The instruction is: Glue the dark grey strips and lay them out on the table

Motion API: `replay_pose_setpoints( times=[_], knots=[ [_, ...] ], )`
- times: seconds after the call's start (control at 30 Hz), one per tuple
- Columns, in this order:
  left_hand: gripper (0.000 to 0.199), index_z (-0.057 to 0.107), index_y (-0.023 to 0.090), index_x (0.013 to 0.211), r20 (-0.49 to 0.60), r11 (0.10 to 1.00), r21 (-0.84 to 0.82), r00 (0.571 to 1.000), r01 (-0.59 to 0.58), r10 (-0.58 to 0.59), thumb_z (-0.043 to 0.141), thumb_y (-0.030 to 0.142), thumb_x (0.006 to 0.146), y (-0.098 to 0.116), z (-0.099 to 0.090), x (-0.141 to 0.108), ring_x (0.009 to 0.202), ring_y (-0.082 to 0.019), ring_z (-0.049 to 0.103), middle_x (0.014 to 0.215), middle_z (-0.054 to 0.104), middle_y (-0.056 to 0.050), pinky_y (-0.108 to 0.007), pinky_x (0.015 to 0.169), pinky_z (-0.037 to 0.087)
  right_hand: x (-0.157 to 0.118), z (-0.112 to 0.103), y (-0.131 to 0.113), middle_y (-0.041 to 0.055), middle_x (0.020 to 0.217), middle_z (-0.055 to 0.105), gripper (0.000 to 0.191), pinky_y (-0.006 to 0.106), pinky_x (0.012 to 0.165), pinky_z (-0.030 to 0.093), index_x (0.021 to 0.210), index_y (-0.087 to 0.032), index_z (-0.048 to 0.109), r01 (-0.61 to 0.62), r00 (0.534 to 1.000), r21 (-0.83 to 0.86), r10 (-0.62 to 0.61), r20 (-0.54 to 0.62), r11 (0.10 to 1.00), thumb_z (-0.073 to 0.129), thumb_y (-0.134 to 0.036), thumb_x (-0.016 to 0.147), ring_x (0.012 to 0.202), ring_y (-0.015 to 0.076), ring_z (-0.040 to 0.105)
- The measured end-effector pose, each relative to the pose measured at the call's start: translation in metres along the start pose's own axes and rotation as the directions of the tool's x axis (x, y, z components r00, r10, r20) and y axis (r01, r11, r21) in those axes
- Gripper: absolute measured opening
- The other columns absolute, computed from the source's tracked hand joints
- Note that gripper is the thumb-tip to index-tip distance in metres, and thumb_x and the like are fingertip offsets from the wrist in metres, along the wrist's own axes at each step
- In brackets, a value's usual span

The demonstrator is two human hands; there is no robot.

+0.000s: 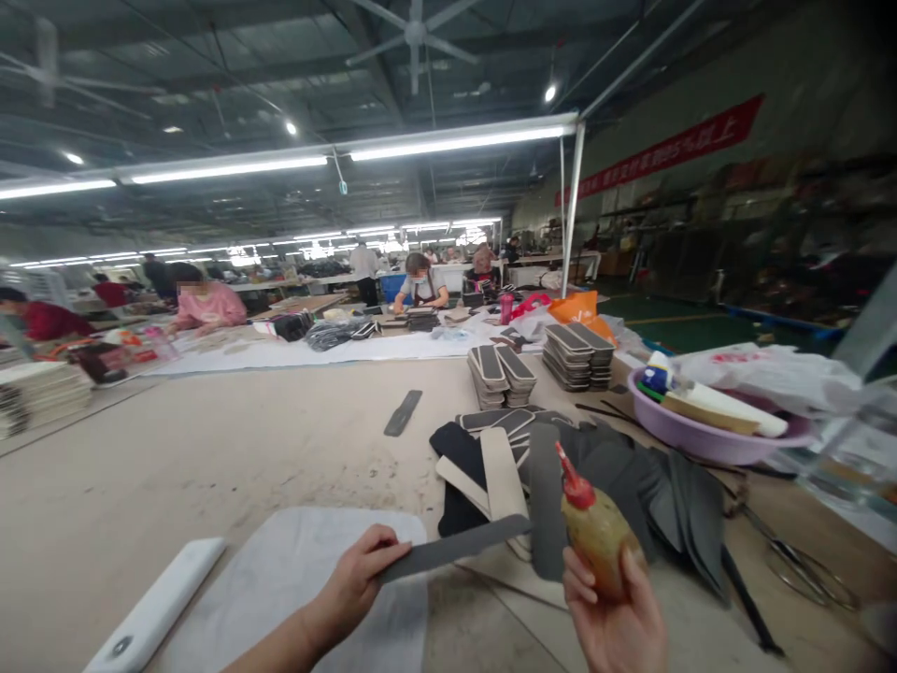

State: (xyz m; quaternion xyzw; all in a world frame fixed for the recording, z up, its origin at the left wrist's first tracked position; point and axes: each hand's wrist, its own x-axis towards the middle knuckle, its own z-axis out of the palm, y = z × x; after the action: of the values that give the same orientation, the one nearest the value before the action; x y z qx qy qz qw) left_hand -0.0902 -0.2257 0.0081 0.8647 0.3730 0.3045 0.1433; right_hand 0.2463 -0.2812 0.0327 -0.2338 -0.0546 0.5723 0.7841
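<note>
My left hand [370, 572] pinches one end of a dark grey strip [462, 549] with rounded corners, its far end reaching right toward a heap of pieces. Below the hand lies a white sheet [280, 570] on the table. My right hand [613, 608] is wrapped round a yellowish squeeze bottle [599, 528] with a red nozzle, which points up and a little left. Just behind the bottle are dark grey flat pieces [651, 486], and left of them beige strips [503, 477] lie across a black piece [455, 449].
Stacks of cream-edged dark pieces [494, 369] stand farther back. One grey piece [403, 413] lies alone mid-table. At right are a purple basin [690, 439] holding items and scissors [799, 565]. A white bar-shaped object [161, 603] lies front left. Co-workers [424, 282] sit beyond the table.
</note>
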Motion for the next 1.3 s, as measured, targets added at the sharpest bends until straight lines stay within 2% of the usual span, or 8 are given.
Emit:
replay_pose_setpoints(
  times=[0.1,0.23,0.37,0.57,0.8,1.0,1.17,1.3],
  knots=[
    [0.057,0.059,0.036,0.124,0.088,0.998,0.04,0.995,0.042,-0.046,0.036,0.003,0.083,-0.013,-0.026,-0.056,0.095,-0.015,0.06,0.103,0.06,-0.004,-0.028,0.083,0.053,-0.008,0.004,0.012,0.0011,0.075,0.057,0.04,0.016,0.038,0.034,0.096,-0.021,0.06,-0.033,0.999,-0.122,0.033,0.0,0.992,0.075,-0.035,0.062,0.052,0.0076,0.043],
    [0.062,0.061,0.032,0.123,0.157,0.983,0.119,0.975,0.14,-0.158,0.039,0.0,0.074,-0.025,-0.042,-0.1,0.104,-0.017,0.059,0.112,0.06,-0.005,-0.031,0.092,0.05,-0.016,0.006,0.034,0.0025,0.082,0.059,0.042,0.017,0.038,0.033,0.099,-0.02,0.06,-0.088,0.996,-0.267,0.091,-0.001,0.96,0.075,-0.035,0.062,0.054,0.008,0.045],
    [0.066,0.056,0.03,0.128,0.159,0.958,0.138,0.949,0.251,-0.272,0.04,-0.001,0.072,-0.032,-0.043,-0.122,0.115,-0.019,0.054,0.124,0.056,-0.006,-0.036,0.101,0.046,-0.022,0.01,0.053,0.0001,0.082,0.058,0.038,0.018,0.037,0.032,0.094,-0.021,0.059,-0.108,0.992,-0.354,0.125,0.025,0.929,0.075,-0.037,0.064,0.053,0.0077,0.045],
    [0.053,0.055,0.024,0.129,0.003,0.94,0.083,0.944,0.33,-0.331,0.041,0.006,0.081,-0.025,-0.054,-0.15,0.119,-0.021,0.05,0.126,0.053,-0.009,-0.04,0.105,0.043,-0.041,0.018,0.077,-0.0028,0.077,0.057,0.041,0.018,0.038,0.034,0.096,-0.022,0.058,-0.098,0.991,-0.462,0.128,0.034,0.882,0.078,-0.036,0.063,0.052,0.008,0.049],
    [0.028,0.065,0.024,0.112,0.055,0.982,0.054,0.981,0.181,-0.184,0.046,0.023,0.092,-0.019,-0.055,-0.162,0.102,-0.019,0.056,0.109,0.062,-0.009,-0.034,0.091,0.05,-0.112,0.003,0.136,-0.0046,0.083,0.063,0.063,0.018,0.041,0.038,0.115,-0.028,0.051,-0.138,0.99,-0.605,0.134,-0.053,0.784,0.081,-0.037,0.06,0.052,0.0084,0.053],
    [0.027,0.069,0.021,0.106,0.035,0.99,0.047,0.991,0.13,-0.132,0.045,0.022,0.092,-0.026,-0.049,-0.164,0.095,-0.018,0.057,0.101,0.066,-0.009,-0.035,0.089,0.049,-0.153,-0.005,0.164,0.0019,0.092,0.065,0.069,0.024,0.043,0.044,0.111,-0.022,0.054,-0.037,0.999,-0.874,0.028,-0.027,0.484,0.083,-0.045,0.053,0.063,0.0163,0.059],
    [0.024,0.069,0.02,0.1,-0.064,0.995,0.075,0.996,0.071,-0.066,0.048,0.02,0.091,-0.03,-0.043,-0.168,0.09,-0.017,0.059,0.096,0.067,-0.008,-0.033,0.085,0.05,-0.157,-0.004,0.175,0.006,0.099,0.064,0.058,0.035,0.075,0.051,0.105,-0.019,0.058,0.238,0.971,-0.941,-0.089,0.223,0.242,0.079,-0.047,0.059,0.087,0.0232,0.06],
    [0.019,0.069,0.018,0.095,-0.152,0.995,0.096,0.988,-0.005,0.019,0.05,0.016,0.089,-0.031,-0.04,-0.168,0.085,-0.016,0.059,0.092,0.067,-0.007,-0.032,0.081,0.05,-0.151,-0.011,0.187,0.0075,0.1,0.061,0.048,0.04,0.081,0.05,0.108,-0.019,0.054,0.431,0.901,-0.901,-0.065,0.428,0.043,0.069,-0.047,0.072,0.091,0.0235,0.059]
  ],
)
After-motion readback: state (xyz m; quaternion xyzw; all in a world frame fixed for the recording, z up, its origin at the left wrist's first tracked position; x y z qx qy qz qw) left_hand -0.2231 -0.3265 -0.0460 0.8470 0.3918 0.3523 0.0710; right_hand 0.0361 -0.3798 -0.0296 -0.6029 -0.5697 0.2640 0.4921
